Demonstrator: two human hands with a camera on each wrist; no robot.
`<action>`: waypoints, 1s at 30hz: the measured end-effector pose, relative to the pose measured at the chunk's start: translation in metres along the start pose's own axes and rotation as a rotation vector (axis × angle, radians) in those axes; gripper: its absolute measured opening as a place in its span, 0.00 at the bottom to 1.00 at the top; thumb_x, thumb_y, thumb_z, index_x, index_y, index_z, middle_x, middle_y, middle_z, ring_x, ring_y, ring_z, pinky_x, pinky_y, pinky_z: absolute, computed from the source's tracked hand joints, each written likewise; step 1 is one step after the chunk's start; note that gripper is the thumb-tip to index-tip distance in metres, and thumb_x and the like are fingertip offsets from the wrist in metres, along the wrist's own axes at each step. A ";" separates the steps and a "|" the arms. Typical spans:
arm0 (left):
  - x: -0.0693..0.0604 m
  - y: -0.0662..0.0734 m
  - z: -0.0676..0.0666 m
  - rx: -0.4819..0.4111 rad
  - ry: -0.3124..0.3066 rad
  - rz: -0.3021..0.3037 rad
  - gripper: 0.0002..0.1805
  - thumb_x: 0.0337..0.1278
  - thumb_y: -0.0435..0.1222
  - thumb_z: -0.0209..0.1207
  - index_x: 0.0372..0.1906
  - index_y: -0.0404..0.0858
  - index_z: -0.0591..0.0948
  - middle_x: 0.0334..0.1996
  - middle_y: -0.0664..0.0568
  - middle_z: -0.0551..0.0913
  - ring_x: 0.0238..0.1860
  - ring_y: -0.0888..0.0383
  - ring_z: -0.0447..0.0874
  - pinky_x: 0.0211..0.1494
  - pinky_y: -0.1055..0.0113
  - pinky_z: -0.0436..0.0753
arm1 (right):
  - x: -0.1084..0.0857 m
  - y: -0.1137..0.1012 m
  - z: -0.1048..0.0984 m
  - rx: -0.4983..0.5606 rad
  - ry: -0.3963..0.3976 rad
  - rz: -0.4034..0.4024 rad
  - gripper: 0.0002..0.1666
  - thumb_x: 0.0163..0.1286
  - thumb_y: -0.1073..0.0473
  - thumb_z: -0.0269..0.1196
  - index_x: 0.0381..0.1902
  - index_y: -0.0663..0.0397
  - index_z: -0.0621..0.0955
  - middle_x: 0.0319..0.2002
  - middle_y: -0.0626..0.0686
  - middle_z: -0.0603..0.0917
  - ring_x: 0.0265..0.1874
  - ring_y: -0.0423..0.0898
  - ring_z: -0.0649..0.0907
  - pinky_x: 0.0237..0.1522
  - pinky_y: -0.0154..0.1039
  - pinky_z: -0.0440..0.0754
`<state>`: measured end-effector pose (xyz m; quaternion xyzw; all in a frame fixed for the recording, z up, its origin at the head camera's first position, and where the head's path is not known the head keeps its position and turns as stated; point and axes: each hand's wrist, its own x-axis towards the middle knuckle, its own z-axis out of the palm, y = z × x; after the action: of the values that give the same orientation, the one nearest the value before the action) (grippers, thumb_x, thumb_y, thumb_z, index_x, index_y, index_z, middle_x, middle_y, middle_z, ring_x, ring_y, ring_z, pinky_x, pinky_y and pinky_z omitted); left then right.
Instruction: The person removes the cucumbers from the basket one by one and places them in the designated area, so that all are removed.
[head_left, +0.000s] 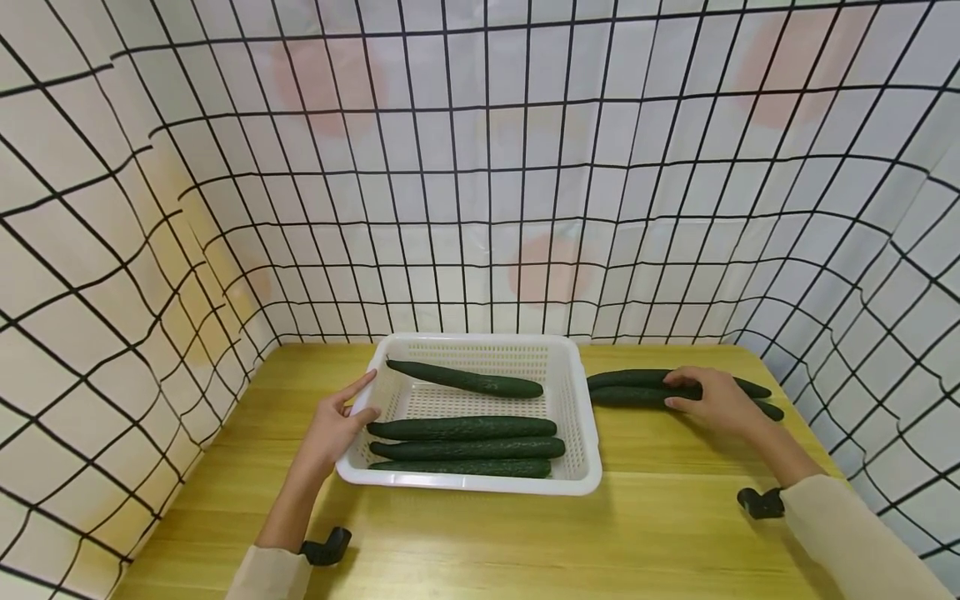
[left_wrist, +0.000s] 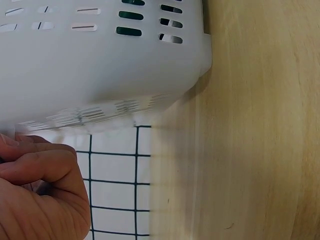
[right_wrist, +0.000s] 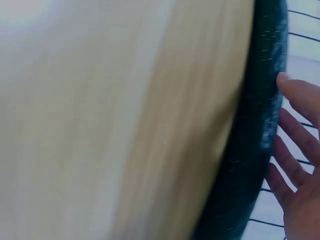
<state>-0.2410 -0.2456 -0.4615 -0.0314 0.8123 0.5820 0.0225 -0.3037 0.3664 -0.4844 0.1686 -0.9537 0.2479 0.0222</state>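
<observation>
A white basket (head_left: pixel 480 339) holds several cucumbers: one (head_left: pixel 465 379) near its back side, the others (head_left: pixel 465 428) side by side along its front. The left hand (head_left: pixel 333 429) holds the basket's left rim; the left wrist view has this hand (left_wrist: pixel 45 190) with bent fingers at the basket wall (left_wrist: pixel 100 70). Right of the basket, two cucumbers (head_left: pixel 630 397) lie together on the table. Over them is the right hand (head_left: pixel 712 404), its fingers loosely bent. In the right wrist view, spread fingertips of this hand (right_wrist: pixel 302 145) touch the upper edge of a cucumber (right_wrist: pixel 255 120).
The wooden table (head_left: pixel 465 542) carries the basket and the loose cucumbers. Black wire grid (head_left: pixel 487 175) over pale sheeting stands at the back and both sides. A black device (head_left: pixel 327 547) is at the left wrist and another (head_left: pixel 761 503) at the right.
</observation>
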 end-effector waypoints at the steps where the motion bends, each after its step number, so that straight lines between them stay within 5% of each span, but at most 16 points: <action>1: 0.000 0.000 0.000 0.002 0.000 0.000 0.36 0.68 0.35 0.62 0.78 0.56 0.68 0.69 0.32 0.74 0.54 0.49 0.82 0.47 0.57 0.87 | 0.001 -0.004 -0.002 0.001 0.007 -0.002 0.23 0.73 0.51 0.67 0.60 0.57 0.82 0.55 0.61 0.85 0.55 0.62 0.81 0.55 0.63 0.78; 14: 0.001 0.000 0.000 0.013 0.004 -0.004 0.36 0.67 0.35 0.62 0.77 0.58 0.68 0.71 0.34 0.73 0.57 0.47 0.81 0.50 0.55 0.87 | 0.029 -0.045 -0.012 -0.005 0.042 -0.013 0.25 0.79 0.44 0.57 0.61 0.54 0.82 0.55 0.59 0.86 0.54 0.59 0.82 0.54 0.61 0.80; 30: -0.001 0.003 0.001 0.016 0.007 -0.017 0.36 0.67 0.35 0.62 0.77 0.59 0.69 0.71 0.34 0.73 0.56 0.47 0.82 0.49 0.55 0.88 | 0.067 -0.137 -0.027 0.105 0.003 -0.126 0.28 0.75 0.42 0.62 0.64 0.51 0.79 0.59 0.57 0.84 0.56 0.57 0.81 0.61 0.59 0.78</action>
<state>-0.2405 -0.2434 -0.4593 -0.0400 0.8166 0.5753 0.0247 -0.3221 0.2468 -0.3887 0.2287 -0.9269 0.2958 0.0305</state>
